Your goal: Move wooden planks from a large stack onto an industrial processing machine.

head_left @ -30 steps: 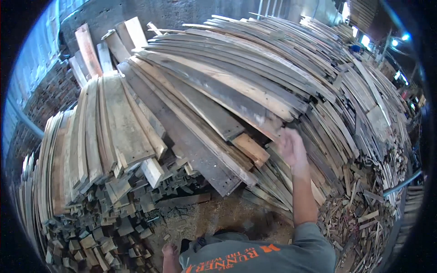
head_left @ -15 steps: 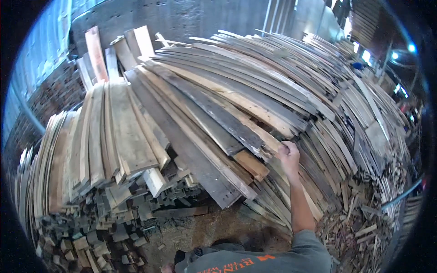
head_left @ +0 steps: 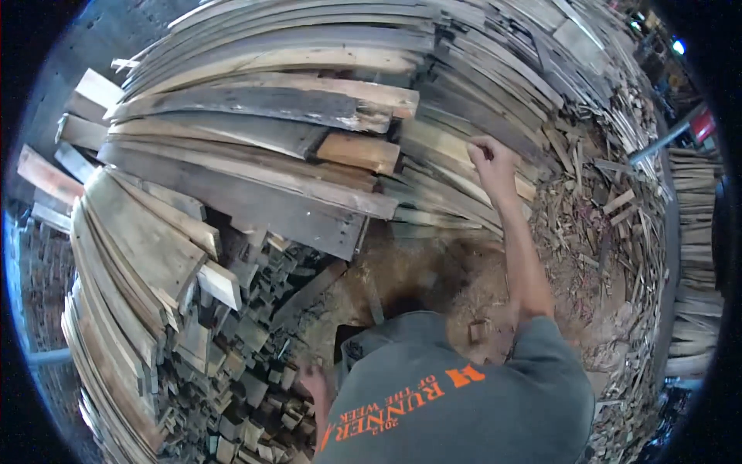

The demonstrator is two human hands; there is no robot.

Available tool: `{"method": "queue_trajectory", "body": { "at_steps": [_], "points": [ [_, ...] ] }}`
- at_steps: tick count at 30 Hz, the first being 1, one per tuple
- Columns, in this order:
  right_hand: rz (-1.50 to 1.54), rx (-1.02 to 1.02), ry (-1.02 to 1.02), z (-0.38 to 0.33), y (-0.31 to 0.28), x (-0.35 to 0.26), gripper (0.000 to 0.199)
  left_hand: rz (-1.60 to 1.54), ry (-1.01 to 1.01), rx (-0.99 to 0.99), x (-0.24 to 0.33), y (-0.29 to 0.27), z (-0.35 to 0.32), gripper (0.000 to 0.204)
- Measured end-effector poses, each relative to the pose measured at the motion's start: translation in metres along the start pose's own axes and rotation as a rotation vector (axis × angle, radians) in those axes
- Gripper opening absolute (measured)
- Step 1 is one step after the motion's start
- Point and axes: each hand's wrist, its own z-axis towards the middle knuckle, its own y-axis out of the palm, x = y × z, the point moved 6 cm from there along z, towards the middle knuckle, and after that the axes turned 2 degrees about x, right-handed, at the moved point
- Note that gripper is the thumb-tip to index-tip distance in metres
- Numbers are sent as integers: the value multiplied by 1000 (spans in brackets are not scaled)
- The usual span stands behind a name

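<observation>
Near stacked planks (head_left: 309, 58), right hand (head_left: 493, 161); near offcuts (head_left: 252, 389), left hand (head_left: 314, 381).

- Just left of my right grip (head_left: 493, 161), I see a pale, yellowish plank (head_left: 442, 144) lying aslant, its surface blurred; I can't tell whether the fingers touch it.
- Farther left of that grip, I see a dark, weathered board (head_left: 263, 100) lying lengthwise, its grip-side end ragged and whitish.
- Just beside my left grip (head_left: 313, 381), I see small, blocky wood pieces (head_left: 255, 390) closely packed.
</observation>
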Motion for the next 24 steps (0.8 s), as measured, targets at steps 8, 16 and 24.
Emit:
{"method": "queue_trajectory", "body": {
  "at_steps": [8, 16, 24],
  "points": [
    [17, 28, 325, -83, -28, 46, 20, -135, 745, 21, 283, 18, 21, 30],
    [214, 96, 406, 15, -19, 59, 19, -107, 1022, 59, 398, 48, -5, 28],
    [531, 145, 567, 240, -22, 203, 27, -14, 1148, 343, 447, 112, -25, 58]
  ]
}}
